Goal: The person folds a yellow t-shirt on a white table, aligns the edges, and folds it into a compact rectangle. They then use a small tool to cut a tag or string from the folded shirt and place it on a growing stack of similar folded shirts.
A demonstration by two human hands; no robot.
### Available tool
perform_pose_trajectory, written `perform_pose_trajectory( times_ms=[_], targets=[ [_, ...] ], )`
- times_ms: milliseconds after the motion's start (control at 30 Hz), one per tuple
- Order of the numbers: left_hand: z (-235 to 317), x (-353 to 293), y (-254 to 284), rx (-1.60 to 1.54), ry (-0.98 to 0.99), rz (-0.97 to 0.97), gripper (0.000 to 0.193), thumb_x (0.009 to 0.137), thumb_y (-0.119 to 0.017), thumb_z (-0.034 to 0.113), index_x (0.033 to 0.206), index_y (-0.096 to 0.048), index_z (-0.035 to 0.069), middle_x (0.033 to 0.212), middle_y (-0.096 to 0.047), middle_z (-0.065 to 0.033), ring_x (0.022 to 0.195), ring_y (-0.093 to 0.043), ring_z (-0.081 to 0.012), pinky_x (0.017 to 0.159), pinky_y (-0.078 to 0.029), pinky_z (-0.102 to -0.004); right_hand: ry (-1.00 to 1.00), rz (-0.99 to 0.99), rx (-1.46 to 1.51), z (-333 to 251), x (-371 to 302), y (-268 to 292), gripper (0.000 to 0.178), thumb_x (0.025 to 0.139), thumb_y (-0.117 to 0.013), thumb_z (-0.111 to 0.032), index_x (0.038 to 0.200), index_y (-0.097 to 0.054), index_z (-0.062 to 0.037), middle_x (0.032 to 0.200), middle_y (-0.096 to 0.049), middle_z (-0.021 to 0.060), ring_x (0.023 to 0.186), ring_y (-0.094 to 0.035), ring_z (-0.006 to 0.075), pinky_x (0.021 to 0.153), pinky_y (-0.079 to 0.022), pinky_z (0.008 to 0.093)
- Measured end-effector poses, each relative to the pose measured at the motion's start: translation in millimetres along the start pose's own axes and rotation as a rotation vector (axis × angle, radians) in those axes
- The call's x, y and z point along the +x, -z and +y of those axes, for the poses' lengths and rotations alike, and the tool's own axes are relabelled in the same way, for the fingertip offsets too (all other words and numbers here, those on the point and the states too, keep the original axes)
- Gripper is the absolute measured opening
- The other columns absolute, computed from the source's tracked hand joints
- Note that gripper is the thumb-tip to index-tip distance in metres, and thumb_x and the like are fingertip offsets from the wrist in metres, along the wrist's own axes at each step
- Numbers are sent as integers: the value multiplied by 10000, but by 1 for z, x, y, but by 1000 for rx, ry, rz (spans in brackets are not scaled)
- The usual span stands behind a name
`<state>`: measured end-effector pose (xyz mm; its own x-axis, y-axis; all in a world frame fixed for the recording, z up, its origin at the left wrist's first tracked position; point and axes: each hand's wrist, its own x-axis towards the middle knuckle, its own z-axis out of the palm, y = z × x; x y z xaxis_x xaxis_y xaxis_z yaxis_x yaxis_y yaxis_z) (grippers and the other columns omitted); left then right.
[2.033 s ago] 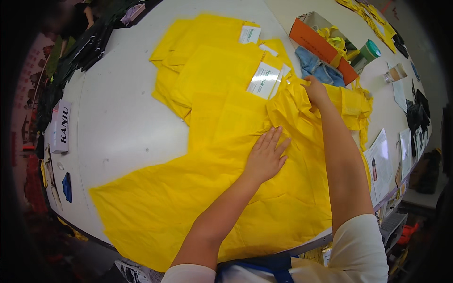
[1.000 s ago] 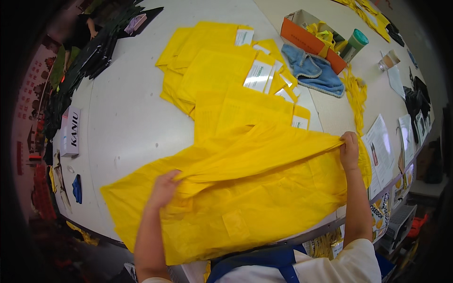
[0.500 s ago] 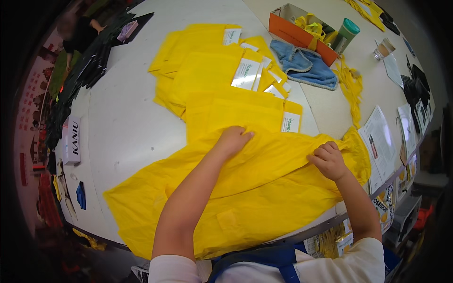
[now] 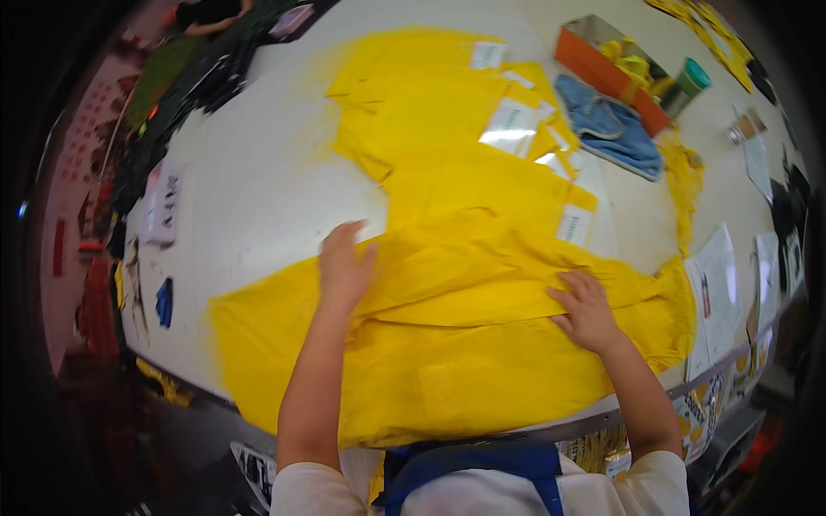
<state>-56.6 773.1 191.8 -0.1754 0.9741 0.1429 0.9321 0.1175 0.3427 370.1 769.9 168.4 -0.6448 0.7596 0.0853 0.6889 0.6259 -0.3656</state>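
Observation:
A large yellow garment [image 4: 482,378], like a thin raincoat, lies spread over the near part of the table with a long fold of cloth across its middle. At its upper left edge is my left hand [image 4: 344,271], a little blurred, its thumb apart from the fingers and no cloth gripped. My right hand [image 4: 588,311] rests on the fold at the right, palm down with fingers spread. Just beyond the garment lies a folded yellow garment [image 4: 465,193] with a white label card [image 4: 574,224]. Several more folded yellow ones [image 4: 422,103] with cards are stacked behind it.
An orange box [image 4: 607,69] of yellow strips stands far right beside a green-lidded cup [image 4: 691,83] and a blue cloth [image 4: 615,129]. Papers [image 4: 716,284] lie at the right edge. To the left are a white box [image 4: 161,205], dark garments [image 4: 215,77] and another person [image 4: 211,17].
My left hand has let go of the cloth and moved left. My right hand has opened from a pinch and flattened onto the fold. The whole view has shifted.

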Motion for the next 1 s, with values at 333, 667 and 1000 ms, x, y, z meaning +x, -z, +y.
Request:
perform_pose_trajectory(
  times_ms=[333,667,1000],
  targets=[
    [-78,-147,46,-751,707,-149,415,860,-658,148,1215,-507,-4,1007,-591,-64,877,-571,-122,731,-463,-234,58,-92,750,-211,72,-34,562,806,-682,-204,1288,-455,-26,1237,-515,215,1174,-482,363,1002,-388,401],
    [-3,-214,120,-796,308,-192,742,759,-698,59,1394,-315,80,1112,-539,-54,1074,-533,-164,874,-436,-276,-307,-388,1602,-241,49,-34,290,878,-615,-78,1154,-560,-8,999,-627,3,931,-568,94,836,-439,238],
    [42,-175,79,-1218,405,-150,363,732,-712,7,1048,-537,43,839,-545,3,820,-538,-100,764,-445,-247,-116,-180,1563,-250,14,-11,740,720,-781,-95,1338,-374,-61,1248,-528,71,1140,-525,205,1000,-381,318]
  ],
)
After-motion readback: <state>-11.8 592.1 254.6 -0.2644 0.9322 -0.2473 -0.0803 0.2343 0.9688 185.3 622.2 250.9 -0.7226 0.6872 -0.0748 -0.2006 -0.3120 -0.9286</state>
